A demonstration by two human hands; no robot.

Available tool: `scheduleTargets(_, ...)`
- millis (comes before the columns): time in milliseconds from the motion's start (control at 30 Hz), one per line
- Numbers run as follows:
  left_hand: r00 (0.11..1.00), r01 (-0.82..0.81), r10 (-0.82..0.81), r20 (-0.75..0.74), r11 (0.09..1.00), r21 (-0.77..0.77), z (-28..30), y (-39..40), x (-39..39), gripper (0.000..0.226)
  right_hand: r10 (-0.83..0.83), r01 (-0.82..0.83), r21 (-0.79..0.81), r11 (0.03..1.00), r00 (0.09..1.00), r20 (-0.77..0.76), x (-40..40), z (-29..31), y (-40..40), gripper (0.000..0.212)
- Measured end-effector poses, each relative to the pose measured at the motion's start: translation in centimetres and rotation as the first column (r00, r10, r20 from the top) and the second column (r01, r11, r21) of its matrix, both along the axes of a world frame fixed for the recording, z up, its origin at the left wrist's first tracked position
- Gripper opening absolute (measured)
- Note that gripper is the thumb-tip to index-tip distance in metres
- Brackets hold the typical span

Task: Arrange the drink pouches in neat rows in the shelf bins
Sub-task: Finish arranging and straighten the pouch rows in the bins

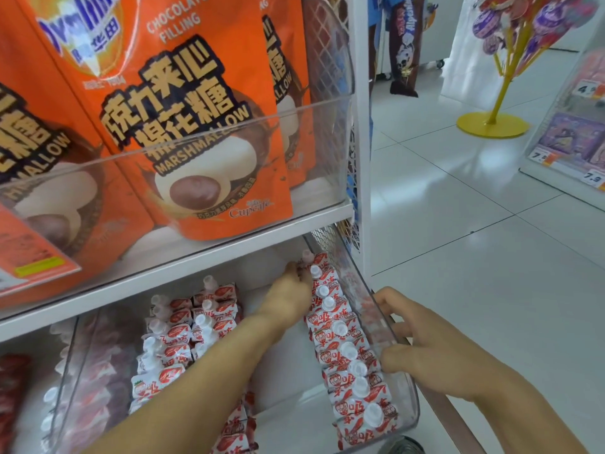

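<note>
My left hand (289,291) is deep in the clear bin (397,339) on the lower shelf (183,257), fingers curled round the capped drink pouch (307,258) at the back end of the right-hand row (343,348). My right hand (412,342) rests on the bin's right wall nr the front corner, fingers loosely spread, holding nothing I can see.

That row stands along the right wall, caps up, front to back. Two more rows (183,329) sit at the bin's left side, w/ a bare strip btwn them where my forearm lies.

Risks, as I judge: forearm brushing the left rows & toppling them; back pouch set crooked, tipping the next ones over; pressing the wall & shifting the whole bin.
</note>
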State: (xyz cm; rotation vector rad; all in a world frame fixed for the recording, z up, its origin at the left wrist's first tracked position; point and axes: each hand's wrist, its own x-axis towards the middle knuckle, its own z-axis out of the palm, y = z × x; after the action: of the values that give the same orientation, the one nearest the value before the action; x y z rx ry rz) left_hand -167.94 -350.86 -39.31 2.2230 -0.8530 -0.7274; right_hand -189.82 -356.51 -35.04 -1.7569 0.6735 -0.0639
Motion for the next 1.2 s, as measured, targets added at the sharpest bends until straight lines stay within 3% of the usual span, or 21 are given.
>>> scheduleTargets(200,0.971,0.181,-0.195,0.141,0.978,0.108,0.8,0.9,0.3,0.046,-0.011,0.011,-0.004,1.0,1.0,-0.005,0.2,0.1,0.0,0.042)
scheduleTargets(367,0.932,0.271,-0.23,0.279,0.955,-0.118,1.7,0.8,0.8,0.051,-0.021,0.021,-0.01,1.0,1.0,0.0,-0.2,0.1,0.3,0.045)
scheduleTargets(533,0.787,0.47,-0.454,0.419,0.88,0.07,2.1,-0.6,1.0,0.033,-0.019,0.019,-0.003,1.0,1.0,0.003,0.0,-0.4,0.1,0.041)
scheduleTargets(833,0.753,0.492,-0.546,0.368,0.838,0.237,3.7,-1.8,0.8,0.038,-0.02,0.019,-0.067,0.998,1.0,-0.018,0.1,-0.7,0.3,0.041)
scheduleTargets(900,0.801,0.459,-0.494,0.339,0.869,0.184,4.0,-0.7,0.6,0.04,-0.014,0.014,-0.064,0.998,1.0,-0.013,-0.1,-0.6,0.3,0.042)
scheduleTargets(1000,0.888,0.279,-0.29,0.358,0.957,0.083,3.3,0.9,0.7,0.044,-0.007,0.006,-0.065,0.998,1.0,-0.022,-0.2,-0.5,0.4,0.043)
scheduleTargets(1100,0.988,0.137,-0.139,0.07,0.99,0.036,2.1,1.1,1.0,0.05,-0.012,0.01,-0.067,0.998,1.0,-0.023,0.1,-0.3,0.5,0.041)
scheduleTargets(1200,0.995,0.036,-0.041,-0.091,0.997,-0.063,1.2,1.0,0.9,0.063,-0.015,0.011,-0.088,0.996,0.999,-0.042,0.3,-0.2,0.5,0.041)
